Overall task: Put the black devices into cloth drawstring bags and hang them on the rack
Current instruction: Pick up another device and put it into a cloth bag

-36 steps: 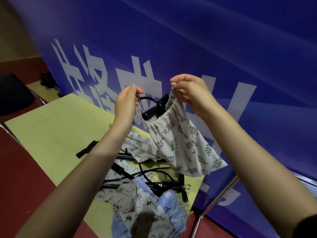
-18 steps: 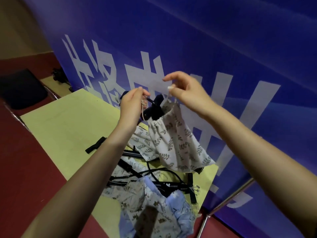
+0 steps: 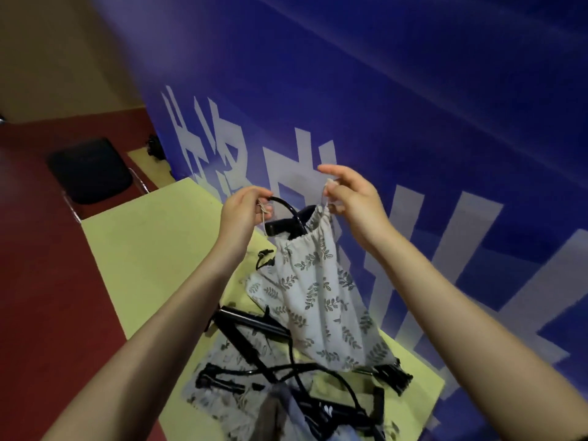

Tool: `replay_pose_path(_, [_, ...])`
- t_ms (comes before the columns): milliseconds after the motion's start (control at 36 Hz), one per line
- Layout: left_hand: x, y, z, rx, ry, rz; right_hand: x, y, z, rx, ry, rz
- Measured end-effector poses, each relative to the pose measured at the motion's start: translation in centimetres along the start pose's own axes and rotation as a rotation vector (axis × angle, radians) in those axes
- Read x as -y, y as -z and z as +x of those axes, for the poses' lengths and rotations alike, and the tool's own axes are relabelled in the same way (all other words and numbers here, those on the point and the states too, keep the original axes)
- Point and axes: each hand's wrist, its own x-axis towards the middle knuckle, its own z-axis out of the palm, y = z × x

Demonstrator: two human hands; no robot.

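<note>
both hands hold the leaf-print bag [image 3: 321,281] aloft over the tabletop [image 3: 143,249]: left hand [image 3: 243,211] and right hand [image 3: 351,198] each pinch a cord, its mouth between them, black device [image 3: 288,222] poking out, long axis hanging down.

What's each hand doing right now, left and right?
Left hand: pinches the drawstring of the leaf-print cloth drawstring bag.
Right hand: pinches the opposite drawstring at the bag's mouth.

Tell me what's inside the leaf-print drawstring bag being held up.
A black device pokes out of the leaf-print bag's gathered mouth, its curved band arching toward the left hand. The rest is covered by cloth.
</note>
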Motion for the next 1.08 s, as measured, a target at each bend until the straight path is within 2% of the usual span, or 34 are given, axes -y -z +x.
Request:
replay_pose_path(83, [1.2, -0.3, 2.3, -0.059, 0.019, -0.002, -1.1, -0.9, 2.6, 0.032, 0.008, 0.091])
replay_pose_path(250, [5.4, -0.4, 6.1, -0.124, 0.091, 0.069, -6.2, -2.5, 6.7, 0.077, -0.049, 0.077])
replay_pose_path(361, [8.7, 0.4, 8.7, -0.172, 0.149, 0.152, -10.7, -3.6, 9.1, 0.050, -0.104, 0.077])
replay_pose_path(444, [11.4, 1.6, 10.1, -0.148, 0.135, 0.251, -13.9, -4.5, 10.5, 0.004, -0.169, 0.099])
replay_pose_path(556, [14.7, 3.3, 11.9, -0.134, 0.204, 0.371, -18.4, -5.6, 12.3, -0.036, -0.274, 0.104])
replay_pose_path(722, [20.1, 4.8, 11.2, -0.101, 0.317, 0.557, -27.8, -6.8, 10.4, 0.098, -0.436, -0.133])
replay_pose_path(861, [24.0, 6.6, 9.2, -0.208, 0.476, 0.651, -33.4, -5.1, 6.9, 0.230, -0.541, -0.399])
replay_pose_path(972, [24.6, 7.5, 8.3, -0.318, 0.450, 0.724, -35.2, -2.7, 5.8, 0.367, -0.446, -0.783])
replay_pose_path(1083, [23.7, 8.4, 7.7, -0.460, 0.462, 0.653, -34.7, -1.1, 5.0, 0.376, -0.477, -0.870])
